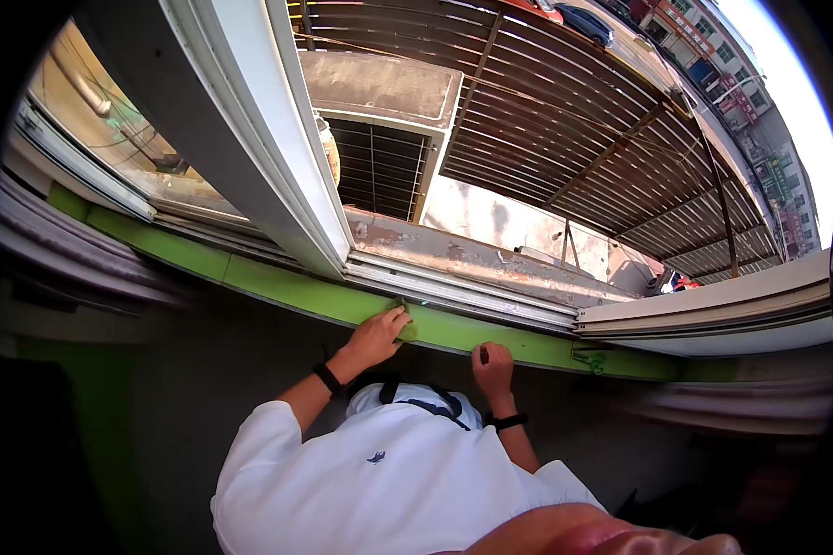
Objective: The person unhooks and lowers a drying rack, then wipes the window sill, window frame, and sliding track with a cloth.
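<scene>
Left hand (372,339): we are clasping a green cloth (408,332).
Green sill (287,289): we are holding the cloth here, beside the window track (467,298).
Right hand (493,367): we are curling our fingers by the sill's edge; whether around anything, we cannot tell.

No word or number can be made out for certain. Lettering too small and blurred to read stands on the street fronts at the upper right: a red signboard (673,18) high on the nearer building, pale marks on it; another reddish sign (740,104) farther along the row; a green sign (789,178) with light characters, set at a slant; and a red shop sign (793,233) near the row's lower end. Closer in, a small dark-blue emblem (376,457) sits on the white shirt (389,499), its shape too indistinct to tie to a brand.
</scene>
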Tool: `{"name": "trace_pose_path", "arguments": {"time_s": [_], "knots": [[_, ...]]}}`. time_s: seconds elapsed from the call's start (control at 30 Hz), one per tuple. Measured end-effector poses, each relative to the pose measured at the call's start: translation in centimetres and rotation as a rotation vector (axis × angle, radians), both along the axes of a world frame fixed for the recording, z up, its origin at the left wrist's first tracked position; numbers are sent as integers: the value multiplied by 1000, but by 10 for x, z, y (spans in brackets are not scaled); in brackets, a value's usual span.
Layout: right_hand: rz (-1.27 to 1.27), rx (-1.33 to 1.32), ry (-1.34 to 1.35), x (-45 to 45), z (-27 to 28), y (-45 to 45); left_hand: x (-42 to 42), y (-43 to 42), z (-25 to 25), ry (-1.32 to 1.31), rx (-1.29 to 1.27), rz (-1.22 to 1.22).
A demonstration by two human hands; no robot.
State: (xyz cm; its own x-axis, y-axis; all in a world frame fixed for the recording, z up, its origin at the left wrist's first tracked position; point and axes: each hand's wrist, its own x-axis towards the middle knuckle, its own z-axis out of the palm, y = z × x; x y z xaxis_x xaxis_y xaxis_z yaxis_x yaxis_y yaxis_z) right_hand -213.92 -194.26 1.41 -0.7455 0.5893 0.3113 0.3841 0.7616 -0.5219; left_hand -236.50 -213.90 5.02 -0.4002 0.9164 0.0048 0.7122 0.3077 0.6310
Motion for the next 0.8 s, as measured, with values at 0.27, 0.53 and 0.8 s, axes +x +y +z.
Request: {"name": "trace_pose_path", "arguments": {"time_s": [0.27, 0.53, 0.8], "knots": [[-28, -3, 78, 18, 6, 14, 71, 94, -36, -5, 188, -391], [-188, -27, -39, 43, -2, 53, 71, 100, -33, -76, 127, -313], [-231, 166, -63, 32, -27, 69, 11, -32, -5, -12, -17, 27]]}}
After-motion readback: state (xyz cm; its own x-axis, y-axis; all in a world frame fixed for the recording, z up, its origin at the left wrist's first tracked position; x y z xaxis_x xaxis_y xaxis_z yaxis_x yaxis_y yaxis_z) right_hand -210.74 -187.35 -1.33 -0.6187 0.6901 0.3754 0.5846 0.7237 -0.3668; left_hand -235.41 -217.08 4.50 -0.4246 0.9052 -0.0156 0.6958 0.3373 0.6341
